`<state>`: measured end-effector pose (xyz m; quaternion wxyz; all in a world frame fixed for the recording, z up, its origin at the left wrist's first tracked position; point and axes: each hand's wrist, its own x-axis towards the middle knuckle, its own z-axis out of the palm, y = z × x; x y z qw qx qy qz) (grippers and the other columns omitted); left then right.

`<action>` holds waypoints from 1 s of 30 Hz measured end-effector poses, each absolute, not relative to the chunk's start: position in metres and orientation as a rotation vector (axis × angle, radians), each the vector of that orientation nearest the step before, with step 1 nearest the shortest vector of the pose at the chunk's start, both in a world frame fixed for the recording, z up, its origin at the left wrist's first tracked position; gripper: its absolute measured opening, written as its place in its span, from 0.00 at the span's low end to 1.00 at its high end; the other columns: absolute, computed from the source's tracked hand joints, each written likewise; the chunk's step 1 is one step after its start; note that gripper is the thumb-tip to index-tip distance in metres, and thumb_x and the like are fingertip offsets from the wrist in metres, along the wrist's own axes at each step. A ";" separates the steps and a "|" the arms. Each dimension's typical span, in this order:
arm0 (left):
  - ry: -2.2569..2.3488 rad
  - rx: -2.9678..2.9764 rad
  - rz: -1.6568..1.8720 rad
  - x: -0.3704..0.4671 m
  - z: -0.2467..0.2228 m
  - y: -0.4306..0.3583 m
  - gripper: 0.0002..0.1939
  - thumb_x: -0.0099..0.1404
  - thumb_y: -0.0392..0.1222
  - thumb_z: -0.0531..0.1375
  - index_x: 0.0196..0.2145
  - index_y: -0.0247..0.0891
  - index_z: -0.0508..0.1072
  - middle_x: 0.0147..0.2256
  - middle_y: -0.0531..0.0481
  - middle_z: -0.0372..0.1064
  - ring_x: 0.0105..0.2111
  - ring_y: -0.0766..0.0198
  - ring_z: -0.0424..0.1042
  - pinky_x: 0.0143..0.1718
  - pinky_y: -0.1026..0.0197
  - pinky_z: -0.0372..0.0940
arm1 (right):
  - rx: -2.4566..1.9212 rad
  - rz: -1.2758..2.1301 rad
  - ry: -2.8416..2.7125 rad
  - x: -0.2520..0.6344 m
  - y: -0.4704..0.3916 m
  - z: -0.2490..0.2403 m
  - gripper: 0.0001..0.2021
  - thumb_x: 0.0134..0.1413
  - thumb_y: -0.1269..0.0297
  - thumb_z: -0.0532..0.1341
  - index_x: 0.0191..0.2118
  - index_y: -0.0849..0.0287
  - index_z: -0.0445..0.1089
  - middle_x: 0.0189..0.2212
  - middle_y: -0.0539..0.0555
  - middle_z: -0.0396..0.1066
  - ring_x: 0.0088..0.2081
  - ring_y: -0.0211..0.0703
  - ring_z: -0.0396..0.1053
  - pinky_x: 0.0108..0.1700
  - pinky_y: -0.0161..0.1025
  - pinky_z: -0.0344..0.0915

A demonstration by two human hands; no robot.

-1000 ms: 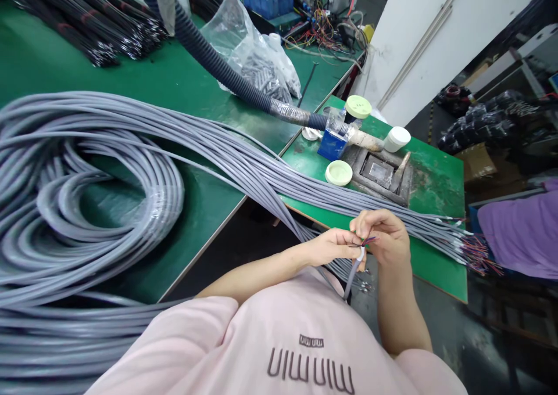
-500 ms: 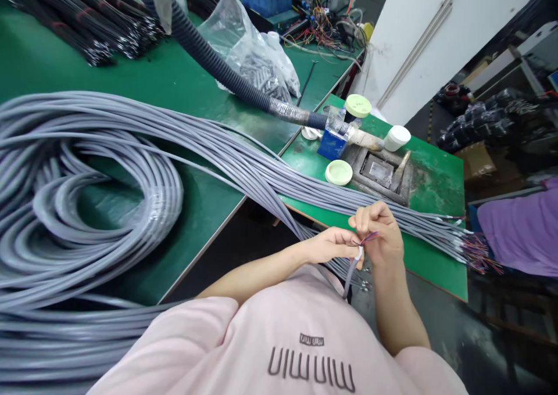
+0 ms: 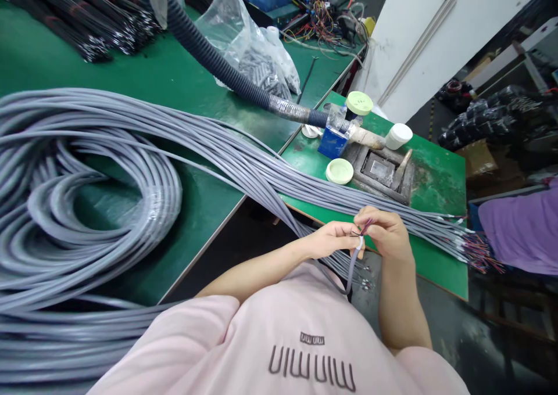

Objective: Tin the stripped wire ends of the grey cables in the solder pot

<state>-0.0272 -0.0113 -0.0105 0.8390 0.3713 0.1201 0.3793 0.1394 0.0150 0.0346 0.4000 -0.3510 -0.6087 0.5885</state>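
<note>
Close in front of my chest, my left hand (image 3: 335, 239) pinches the end of a grey cable (image 3: 352, 267) near a white band. Thin dark and reddish wires (image 3: 366, 227) fan out of that cable end. My right hand (image 3: 387, 232) has its thumb and fingers closed on these wires, right beside the left fingertips. Behind both hands a thick bundle of grey cables (image 3: 261, 162) runs across the bench, its stripped ends (image 3: 477, 250) showing red and dark wires at the right.
Coiled grey cable (image 3: 152, 209) fills the left of the green bench (image 3: 196, 209). A ribbed hose (image 3: 209, 55) reaches over to a small square pot (image 3: 379, 171) among round tubs (image 3: 399, 136). Another person's purple sleeve (image 3: 518, 226) is at the right edge.
My right hand has turned and lowered slightly, its fingers now nearer the cable end. The wires point more upward. My left hand has stayed nearly in place on the cable.
</note>
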 end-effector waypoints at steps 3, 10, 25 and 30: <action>0.263 0.783 0.801 -0.028 -0.014 -0.012 0.18 0.55 0.50 0.69 0.34 0.32 0.73 0.27 0.49 0.73 0.27 0.68 0.71 0.34 0.64 0.64 | -0.774 1.442 -1.413 0.125 0.016 0.037 0.06 0.45 0.57 0.70 0.27 0.52 0.79 0.20 0.50 0.66 0.26 0.40 0.63 0.31 0.41 0.60; 0.248 0.853 0.671 -0.037 -0.014 -0.008 0.20 0.51 0.51 0.71 0.33 0.32 0.75 0.27 0.48 0.74 0.27 0.67 0.71 0.33 0.64 0.64 | -0.693 1.605 -1.199 0.108 0.014 0.042 0.06 0.44 0.65 0.70 0.22 0.56 0.75 0.17 0.47 0.59 0.23 0.36 0.57 0.28 0.39 0.55; 0.240 0.836 0.740 -0.031 -0.012 -0.003 0.21 0.50 0.51 0.71 0.31 0.31 0.73 0.27 0.47 0.73 0.27 0.67 0.71 0.31 0.64 0.64 | -0.752 1.414 -0.869 0.126 0.039 0.053 0.19 0.44 0.65 0.67 0.15 0.59 0.56 0.16 0.43 0.46 0.20 0.32 0.46 0.28 0.35 0.56; 0.379 0.778 0.801 -0.029 -0.016 -0.005 0.23 0.47 0.52 0.72 0.29 0.31 0.72 0.25 0.48 0.73 0.25 0.68 0.70 0.30 0.65 0.63 | -0.957 1.166 -1.226 0.163 0.033 0.057 0.10 0.47 0.64 0.67 0.20 0.57 0.69 0.17 0.45 0.56 0.23 0.34 0.56 0.32 0.38 0.61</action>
